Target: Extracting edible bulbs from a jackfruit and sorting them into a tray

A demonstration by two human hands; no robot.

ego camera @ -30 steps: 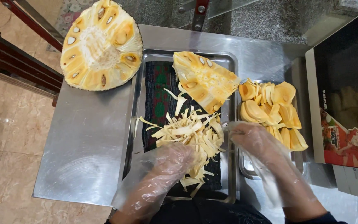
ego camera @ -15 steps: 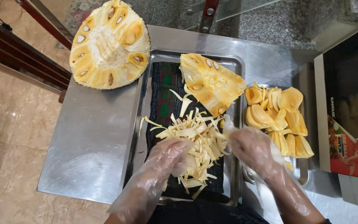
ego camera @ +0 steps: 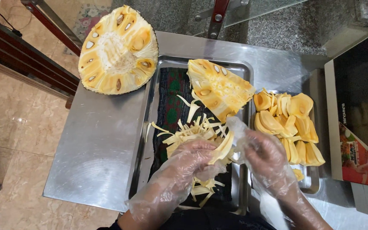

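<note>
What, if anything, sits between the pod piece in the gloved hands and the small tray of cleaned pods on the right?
Nothing visible blocks it. The left hand holds the pod piece, with the right hand right beside it. The small tray of cleaned pods lies just right of the right hand; only the two trays' rims lie between.
</note>
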